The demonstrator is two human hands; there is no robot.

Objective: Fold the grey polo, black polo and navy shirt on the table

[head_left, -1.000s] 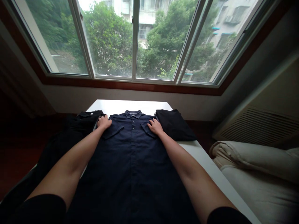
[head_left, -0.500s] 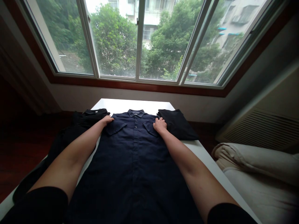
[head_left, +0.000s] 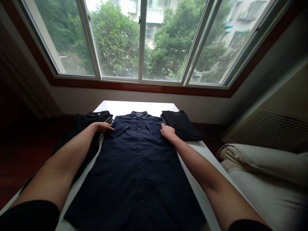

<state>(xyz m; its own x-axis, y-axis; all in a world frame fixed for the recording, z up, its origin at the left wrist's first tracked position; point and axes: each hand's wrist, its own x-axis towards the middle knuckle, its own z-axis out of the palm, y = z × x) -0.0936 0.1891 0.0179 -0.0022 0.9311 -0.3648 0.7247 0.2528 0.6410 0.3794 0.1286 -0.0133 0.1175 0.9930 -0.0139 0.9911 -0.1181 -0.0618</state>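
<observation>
A dark navy shirt [head_left: 137, 166] lies front up and spread out, its collar at the far end and its sleeves folded in over the chest. My left hand [head_left: 105, 127] is at the shirt's left side near the shoulder, fingertips closed on the fabric edge. At the opposite side, my right hand [head_left: 167, 131] pinches the shirt's right edge below the shoulder.
The shirt rests on a white table [head_left: 154, 107]. Folded black clothing [head_left: 181, 125] lies at the right, more dark clothes [head_left: 84, 123] at the left. A window [head_left: 141, 41] is beyond; beige padded furniture [head_left: 267, 166] stands at the right.
My left hand has moved left and slightly nearer to me along the shirt's edge. My right hand has shifted slightly outward to the shirt's right edge. More of the shirt's lower part shows.
</observation>
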